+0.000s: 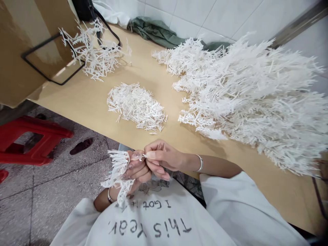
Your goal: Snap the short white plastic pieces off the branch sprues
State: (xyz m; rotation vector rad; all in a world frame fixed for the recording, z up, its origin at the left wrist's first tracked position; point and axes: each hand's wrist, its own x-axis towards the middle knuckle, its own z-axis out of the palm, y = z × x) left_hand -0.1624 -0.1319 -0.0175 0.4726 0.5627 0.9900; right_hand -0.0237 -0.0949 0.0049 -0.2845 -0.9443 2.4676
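Note:
My left hand [138, 171] is closed around a white branched plastic piece [119, 171], whose thin prongs fan out to the left and hang below the fingers. Thumb and fingertips of my right hand [161, 157] pinch a small white end right beside the left thumb. Whether that end is still joined to the piece is too small to tell. Just beyond the hands, on the table [176, 140], lies a pile of short, thin white sticks [138, 106]. A large heap of white branched plastic pieces [246, 92] covers the table's right side.
A looser pile of white branched pieces [94, 54] lies at the back left, near a black wire frame [61, 83] and a cardboard box [23, 51]. Dark green cloth [156, 30] runs along the tiled wall. A red stool [33, 140] and a dark slipper [81, 146] are on the floor.

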